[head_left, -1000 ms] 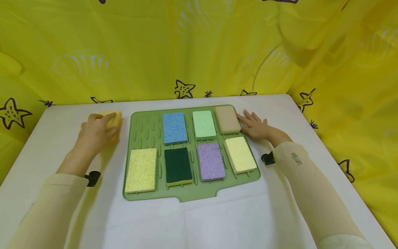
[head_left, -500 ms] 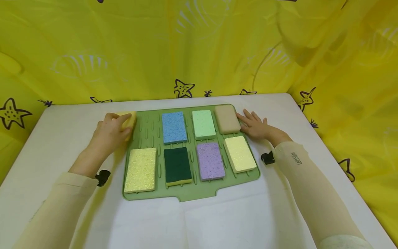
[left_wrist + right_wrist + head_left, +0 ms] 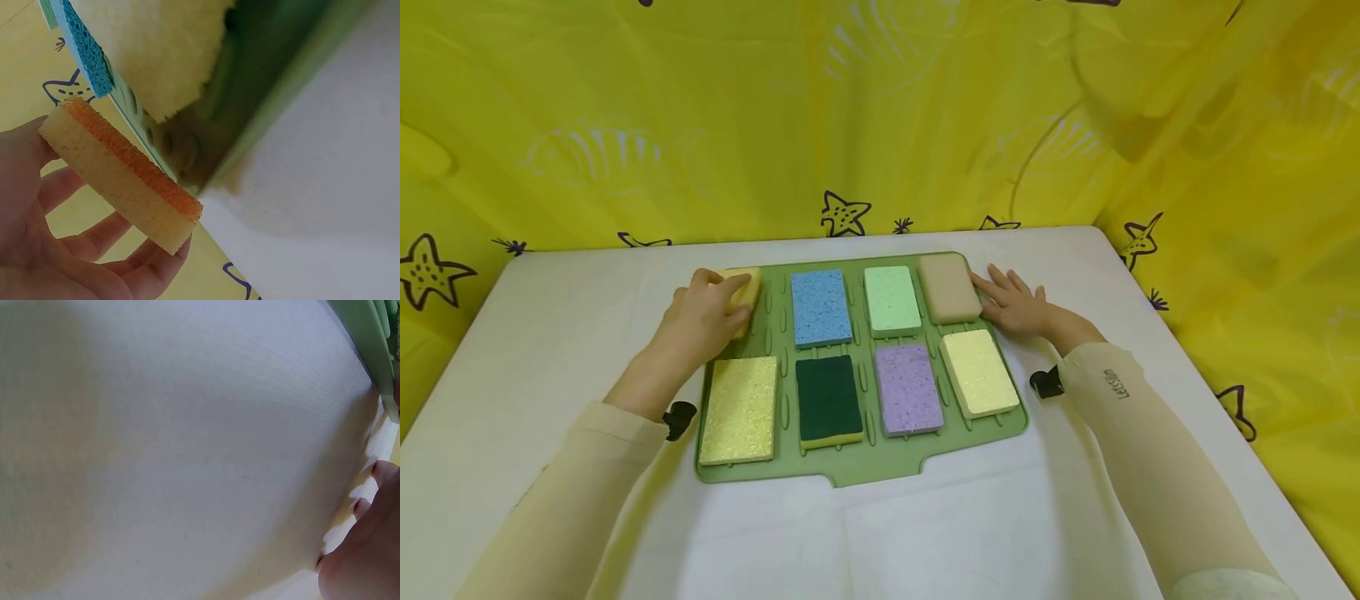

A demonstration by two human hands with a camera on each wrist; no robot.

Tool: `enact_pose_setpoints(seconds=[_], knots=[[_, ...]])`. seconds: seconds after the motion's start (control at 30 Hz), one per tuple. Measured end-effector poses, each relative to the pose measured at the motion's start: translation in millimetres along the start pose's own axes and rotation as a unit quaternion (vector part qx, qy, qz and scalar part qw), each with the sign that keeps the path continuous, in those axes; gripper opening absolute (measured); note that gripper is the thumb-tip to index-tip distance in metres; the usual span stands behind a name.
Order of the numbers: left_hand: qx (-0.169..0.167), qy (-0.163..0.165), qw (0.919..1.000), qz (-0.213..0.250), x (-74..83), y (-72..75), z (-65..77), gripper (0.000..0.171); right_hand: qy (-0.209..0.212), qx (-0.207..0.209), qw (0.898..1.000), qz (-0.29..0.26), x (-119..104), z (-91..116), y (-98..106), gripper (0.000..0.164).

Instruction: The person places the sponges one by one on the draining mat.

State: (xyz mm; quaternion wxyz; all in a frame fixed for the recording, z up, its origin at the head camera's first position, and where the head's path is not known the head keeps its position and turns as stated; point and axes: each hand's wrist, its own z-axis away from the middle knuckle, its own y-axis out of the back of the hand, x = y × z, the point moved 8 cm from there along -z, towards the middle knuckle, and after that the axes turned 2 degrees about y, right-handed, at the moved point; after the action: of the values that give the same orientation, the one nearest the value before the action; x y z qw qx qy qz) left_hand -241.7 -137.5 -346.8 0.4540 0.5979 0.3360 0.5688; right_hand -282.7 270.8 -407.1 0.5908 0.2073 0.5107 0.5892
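Note:
My left hand (image 3: 700,315) grips a yellow sponge (image 3: 745,293) by its edges over the back left corner of the green ribbed mat (image 3: 880,472). In the left wrist view that sponge (image 3: 119,181) shows an orange scouring layer on the side facing the mat. Fingers spread, my right hand (image 3: 1017,305) lies at the mat's right edge, its fingertips right beside a beige sponge (image 3: 950,288). The right wrist view catches only part of this hand (image 3: 369,550) on the white cloth.
Along the mat's back row lie a blue sponge (image 3: 822,308) and a mint sponge (image 3: 892,301). Its front row holds a speckled yellow sponge (image 3: 740,410), a dark green scouring sponge (image 3: 829,400), a purple sponge (image 3: 909,389) and a pale yellow sponge (image 3: 979,372). A yellow curtain (image 3: 737,125) hangs behind.
My left hand has carried the yellow sponge rightward, from beside the mat to over its back left corner. My right hand has stayed where it was.

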Motion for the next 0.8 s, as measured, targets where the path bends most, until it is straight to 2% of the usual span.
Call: enact_pose_setpoints(seconds=[0.27, 0.43, 0.63, 0.8], knots=[[-0.020, 0.014, 0.9996, 0.012, 11.4, -6.9, -5.3, 0.051, -0.001, 0.002, 1.000, 0.004, 0, 0, 0, 0.061], [-0.042, 0.031, 0.9987, -0.001, 14.8, -14.5, -7.4, 0.055, 0.000, 0.003, 1.000, 0.005, 0, -1, 0, 0.060], [-0.050, 0.006, 0.9970, -0.058, 18.8, -20.6, -8.2, 0.059, 0.001, 0.005, 1.000, 0.006, -1, -1, 0, 0.060], [-0.079, -0.012, 0.9963, -0.032, 16.1, -21.1, -8.4, 0.060, 0.000, 0.004, 1.000, 0.003, -1, 0, 0, 0.060]])
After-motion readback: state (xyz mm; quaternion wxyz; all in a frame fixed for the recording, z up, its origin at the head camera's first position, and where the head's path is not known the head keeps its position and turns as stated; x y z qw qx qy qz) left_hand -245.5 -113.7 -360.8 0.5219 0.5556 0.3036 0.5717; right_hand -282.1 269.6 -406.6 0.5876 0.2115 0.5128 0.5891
